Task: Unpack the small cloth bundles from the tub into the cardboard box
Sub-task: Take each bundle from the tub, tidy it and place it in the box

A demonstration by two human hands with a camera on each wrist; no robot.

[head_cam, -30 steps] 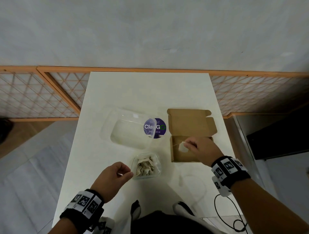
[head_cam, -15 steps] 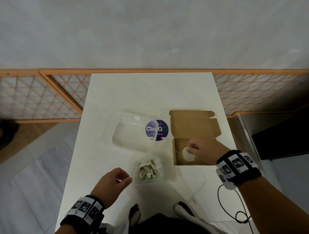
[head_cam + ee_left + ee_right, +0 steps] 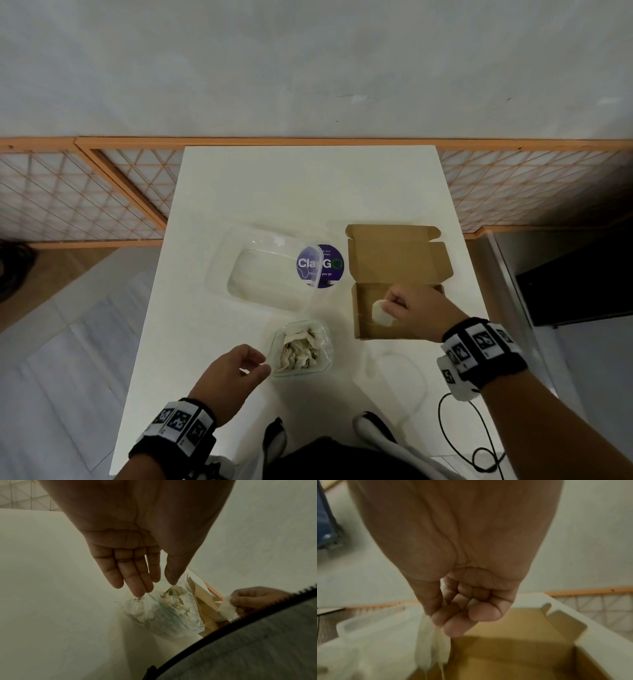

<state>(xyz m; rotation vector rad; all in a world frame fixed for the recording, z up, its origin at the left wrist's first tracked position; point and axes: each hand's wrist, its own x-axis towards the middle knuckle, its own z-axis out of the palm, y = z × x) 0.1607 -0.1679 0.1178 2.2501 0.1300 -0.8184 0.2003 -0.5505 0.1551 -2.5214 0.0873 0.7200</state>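
Bundle pinch shows only at right wrist; head view hides fingers.

A black band faced with white square tiles, each printed with a black-and-white coded marker, is worn on the left wrist. A like band with the same tiles is worn on the right wrist, and a thin black cable is seen looping below it. Both forearms are bare. A grey garment edged by a dark zip is seen in the left wrist view.
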